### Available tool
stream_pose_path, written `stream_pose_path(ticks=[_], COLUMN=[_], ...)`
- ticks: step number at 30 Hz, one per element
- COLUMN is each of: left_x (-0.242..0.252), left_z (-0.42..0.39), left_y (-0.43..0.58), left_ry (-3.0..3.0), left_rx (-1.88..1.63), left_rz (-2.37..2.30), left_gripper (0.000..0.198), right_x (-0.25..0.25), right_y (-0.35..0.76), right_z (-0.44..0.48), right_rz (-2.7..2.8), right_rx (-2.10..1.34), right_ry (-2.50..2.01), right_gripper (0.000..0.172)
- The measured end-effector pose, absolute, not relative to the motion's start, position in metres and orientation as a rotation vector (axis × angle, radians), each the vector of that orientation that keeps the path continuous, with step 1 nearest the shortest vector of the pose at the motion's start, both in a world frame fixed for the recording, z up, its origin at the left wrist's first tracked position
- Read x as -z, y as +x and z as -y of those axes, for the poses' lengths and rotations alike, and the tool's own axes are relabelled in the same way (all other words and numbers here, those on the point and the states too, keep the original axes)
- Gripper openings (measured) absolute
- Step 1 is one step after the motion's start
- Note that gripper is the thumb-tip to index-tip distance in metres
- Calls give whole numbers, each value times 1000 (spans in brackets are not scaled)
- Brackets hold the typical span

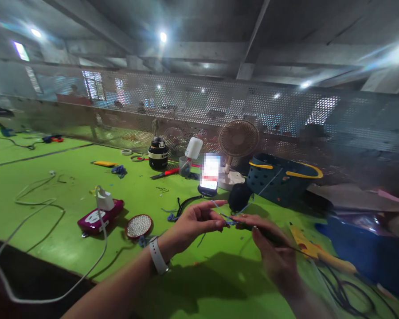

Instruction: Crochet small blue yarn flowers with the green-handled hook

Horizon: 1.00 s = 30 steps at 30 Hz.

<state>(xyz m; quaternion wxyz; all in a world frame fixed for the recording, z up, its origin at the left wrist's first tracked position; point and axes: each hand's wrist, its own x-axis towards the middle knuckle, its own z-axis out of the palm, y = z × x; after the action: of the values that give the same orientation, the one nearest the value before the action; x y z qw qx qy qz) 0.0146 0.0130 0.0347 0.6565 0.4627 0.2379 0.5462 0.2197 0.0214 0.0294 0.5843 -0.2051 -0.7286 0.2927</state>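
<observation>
Your left hand (193, 222) pinched a small piece of blue yarn work (232, 222) between thumb and fingers, with a strand raised over the forefinger. Your right hand (275, 250) was closed around a slim, dark-handled tool (268, 234), its fingertips meeting the yarn work from the right; the tool's tip was too small to make out. The piece was held above the near middle of the green table (219, 277). Just beyond it lay a black ball (240, 197), with a lit phone (210, 173) farther left and a dark blue basket (275, 186) farther right.
</observation>
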Motion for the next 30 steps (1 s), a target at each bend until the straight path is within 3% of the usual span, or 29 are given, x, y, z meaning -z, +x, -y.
stream_pose_path(ticks=[9, 15, 30], left_x=[-39, -39, -41], left_z=[-12, -11, -13], left_y=[11, 10, 2], left_ry=[1109, 1091, 1170], left_rx=[-1228, -1190, -1132], left_rz=[-527, -502, -445], left_gripper=[53, 62, 59], right_x=[-35, -29, -38], right_y=[225, 224, 226], right_z=[-26, -30, -30], right_rz=[1655, 1583, 1563], right_rx=[-975, -1076, -1238], right_ry=[-522, -530, -485], right_gripper=[13, 14, 13])
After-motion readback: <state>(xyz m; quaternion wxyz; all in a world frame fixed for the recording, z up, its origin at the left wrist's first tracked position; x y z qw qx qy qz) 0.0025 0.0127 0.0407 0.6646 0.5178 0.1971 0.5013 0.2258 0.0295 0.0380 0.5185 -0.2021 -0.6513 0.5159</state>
